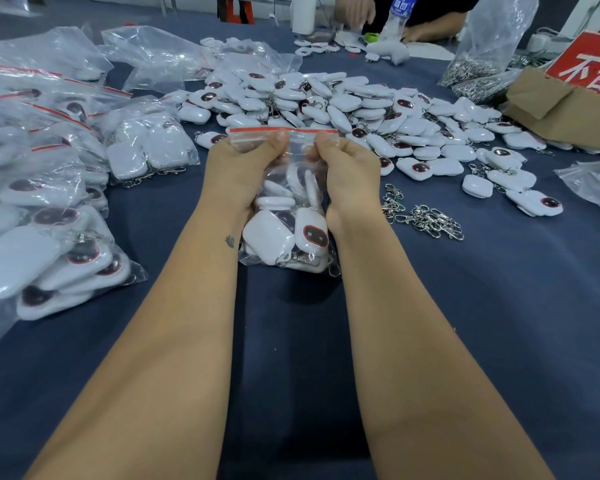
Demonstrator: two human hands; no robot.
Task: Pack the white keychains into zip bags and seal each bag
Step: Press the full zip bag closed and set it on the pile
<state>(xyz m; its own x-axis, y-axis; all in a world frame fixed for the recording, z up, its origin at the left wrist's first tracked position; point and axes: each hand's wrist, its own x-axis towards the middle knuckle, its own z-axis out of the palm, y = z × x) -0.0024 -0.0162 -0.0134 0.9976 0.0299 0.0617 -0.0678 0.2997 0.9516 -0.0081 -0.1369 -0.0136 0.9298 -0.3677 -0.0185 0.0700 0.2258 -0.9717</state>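
Note:
A clear zip bag (286, 233) with a red strip along its top holds several white keychains and stands upright on the blue table (465, 323) in the middle. My left hand (243, 168) pinches the bag's top on the left side, thumb at the strip. My right hand (347, 171) pinches the top on the right side. A big heap of loose white keychains (343, 105) with dark oval faces lies just beyond the bag.
Filled zip bags (42, 188) are stacked along the left. Loose metal clasps (426, 220) lie right of my right arm. A cardboard box (568, 102) with a red sign, a bag of metal rings (478, 64) and another person's hands (361, 12) are at the far side.

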